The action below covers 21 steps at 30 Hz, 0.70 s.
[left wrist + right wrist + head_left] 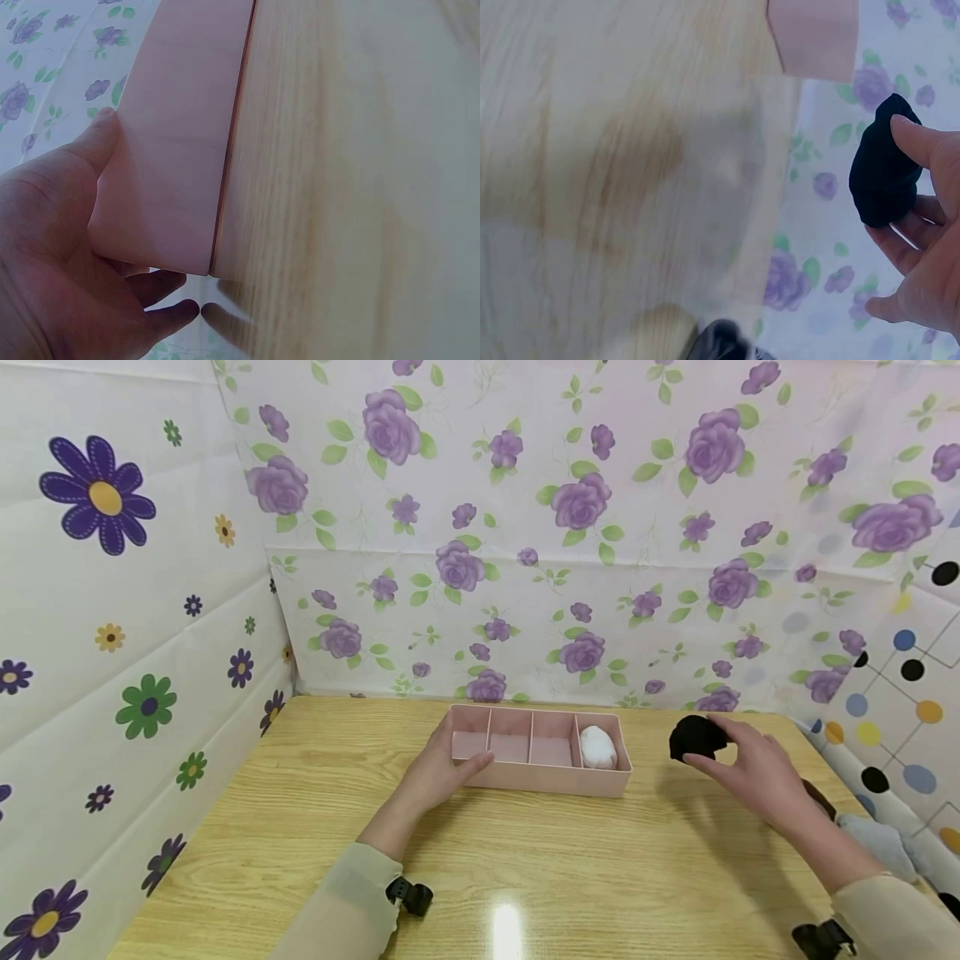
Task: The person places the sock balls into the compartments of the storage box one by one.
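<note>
At the far left, wood-grain worktop [300, 835] stretches from its left edge to my left hand [431, 772], giving me elbow room on that side. That hand grips the left end of a pink four-compartment organizer box [547, 781], my thumb against its front wall and my other fingers around the end. The box sits lengthwise close to the worktop's back edge, with a broad strip of wood in front of it. The floors of its three left compartments show; the rightmost one holds a white bundled cloth [598, 747].

A gap of worktop separates the box's right end from the black bundled cloth [693, 737] that my right hand [757, 772] pinches. I have it between thumb and fingertips, held up over the worktop towards the back right corner, level with the box but apart from it. Beyond my right wrist, a dark brown soft item [819, 797] and a grey soft item [877, 843] lie along the right edge, partly hidden by my forearm.
</note>
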Tool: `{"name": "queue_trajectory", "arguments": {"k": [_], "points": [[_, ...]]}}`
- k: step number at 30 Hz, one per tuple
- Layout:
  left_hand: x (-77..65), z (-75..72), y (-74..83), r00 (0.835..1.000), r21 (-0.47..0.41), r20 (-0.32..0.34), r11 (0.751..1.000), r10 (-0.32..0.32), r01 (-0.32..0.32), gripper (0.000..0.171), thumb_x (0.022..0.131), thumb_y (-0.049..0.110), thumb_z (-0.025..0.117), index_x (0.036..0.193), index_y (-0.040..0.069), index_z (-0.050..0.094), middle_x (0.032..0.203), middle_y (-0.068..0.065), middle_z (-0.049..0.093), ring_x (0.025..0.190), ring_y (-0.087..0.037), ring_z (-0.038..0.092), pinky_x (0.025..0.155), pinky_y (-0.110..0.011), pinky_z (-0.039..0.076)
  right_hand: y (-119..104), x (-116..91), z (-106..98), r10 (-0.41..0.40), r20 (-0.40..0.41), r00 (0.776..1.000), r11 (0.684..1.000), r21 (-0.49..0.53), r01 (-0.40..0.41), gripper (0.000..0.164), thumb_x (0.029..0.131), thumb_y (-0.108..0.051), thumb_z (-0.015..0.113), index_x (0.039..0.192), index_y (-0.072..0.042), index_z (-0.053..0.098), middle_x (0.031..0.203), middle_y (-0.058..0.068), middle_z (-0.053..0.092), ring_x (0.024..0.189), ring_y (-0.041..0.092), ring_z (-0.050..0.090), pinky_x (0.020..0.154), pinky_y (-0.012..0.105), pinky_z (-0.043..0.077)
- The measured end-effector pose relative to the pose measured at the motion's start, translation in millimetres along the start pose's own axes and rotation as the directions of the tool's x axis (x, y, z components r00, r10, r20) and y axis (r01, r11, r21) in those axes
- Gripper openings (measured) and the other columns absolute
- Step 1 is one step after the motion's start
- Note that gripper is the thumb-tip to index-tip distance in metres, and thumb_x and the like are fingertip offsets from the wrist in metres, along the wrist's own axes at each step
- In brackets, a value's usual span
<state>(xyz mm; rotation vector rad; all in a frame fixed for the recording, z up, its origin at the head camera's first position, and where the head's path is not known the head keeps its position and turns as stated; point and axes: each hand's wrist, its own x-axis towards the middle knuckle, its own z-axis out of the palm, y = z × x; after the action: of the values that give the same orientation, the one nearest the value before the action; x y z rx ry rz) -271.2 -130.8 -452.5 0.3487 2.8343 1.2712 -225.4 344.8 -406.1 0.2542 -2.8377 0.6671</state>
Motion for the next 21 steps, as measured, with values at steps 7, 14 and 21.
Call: {"name": "queue_trajectory", "arguments": {"k": [7,14,21], "points": [[-1.0,-1.3,1.0,1.000,-0.003,0.001,1.000,0.000,0.000,0.116,0.104,0.059,0.073,0.178,0.008,0.000,0.182,-0.021,0.014,0.159,-0.047,0.035,0.127,-0.063,0.032,-22.5,5.3,0.8,-0.028,-0.008,1.000,0.999,0.035,0.029,0.095,0.103,-0.050,0.079,0.166,0.008,0.039,0.160,0.039,0.047,0.142,0.062,0.045,0.107,0.080,0.042],[-1.1,-1.8,2.2,1.000,-0.010,-0.005,1.000,0.022,-0.022,0.114,0.105,0.058,0.072,0.178,0.007,0.000,0.182,-0.021,0.014,0.159,-0.047,0.035,0.127,-0.063,0.032,-40.5,14.1,2.9,-0.063,-0.006,0.998,0.996,0.069,0.063,0.093,0.103,-0.049,0.079,0.167,0.006,0.039,0.157,0.035,0.052,0.144,0.058,0.047,0.109,0.078,0.042],[-0.1,-1.2,1.6,1.000,-0.008,-0.006,1.000,0.023,-0.024,0.114,0.105,0.058,0.072,0.178,0.007,0.001,0.182,-0.021,0.014,0.160,-0.046,0.035,0.127,-0.063,0.033,-57.6,23.2,8.1,-0.101,-0.005,0.995,0.990,0.096,0.101,0.090,0.103,-0.044,0.081,0.167,0.005,0.041,0.159,0.034,0.051,0.146,0.057,0.047,0.112,0.076,0.042]]}}
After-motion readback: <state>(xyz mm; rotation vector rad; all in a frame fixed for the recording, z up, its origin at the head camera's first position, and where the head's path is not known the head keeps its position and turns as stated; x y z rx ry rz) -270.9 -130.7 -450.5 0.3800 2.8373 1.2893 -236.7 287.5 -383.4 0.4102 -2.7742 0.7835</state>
